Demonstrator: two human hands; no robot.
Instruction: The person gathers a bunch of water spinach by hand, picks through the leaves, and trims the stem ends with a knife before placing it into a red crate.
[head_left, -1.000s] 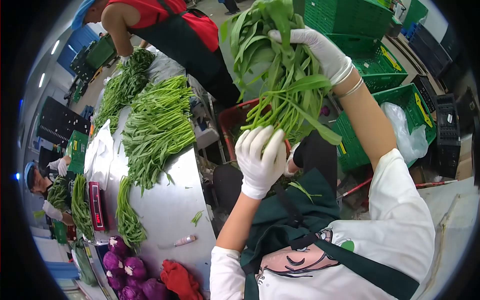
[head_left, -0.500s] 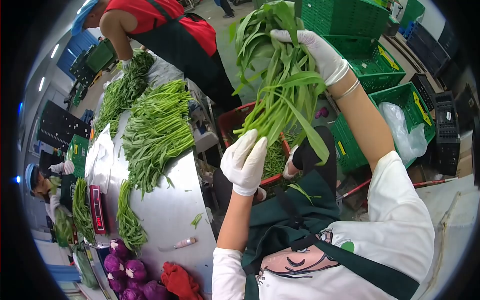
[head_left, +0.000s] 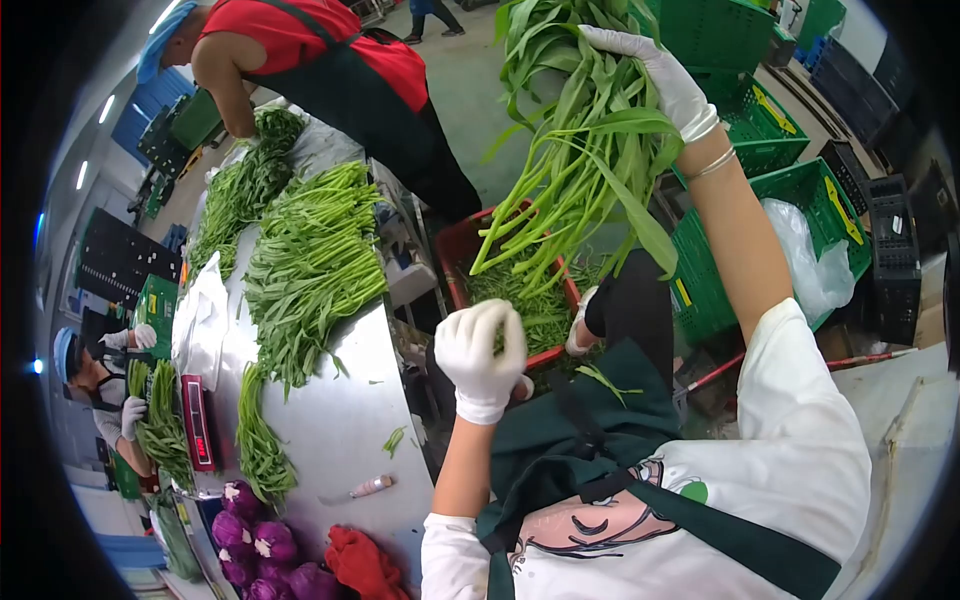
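Observation:
My right hand, white-gloved, is closed round a bunch of leafy greens at the upper middle; its stems hang down to the left. Below those stems, apart from them, is my left hand, also gloved, with fingers curled and thumb against them; whatever it may hold is hidden. Beneath the bunch stands a red crate with loose green pieces in it. On the metal table to the left lie a large pile of greens and a smaller bunch.
A knife, red cloth and purple vegetables lie on the near table. A scale stands at its left edge. Green crates are at right. One co-worker bends over the far end; another is at left.
My right hand has moved up and right with the bunch. My left hand has come off the stems, dropped slightly and curled its fingers. The co-worker at left now has a hand on greens.

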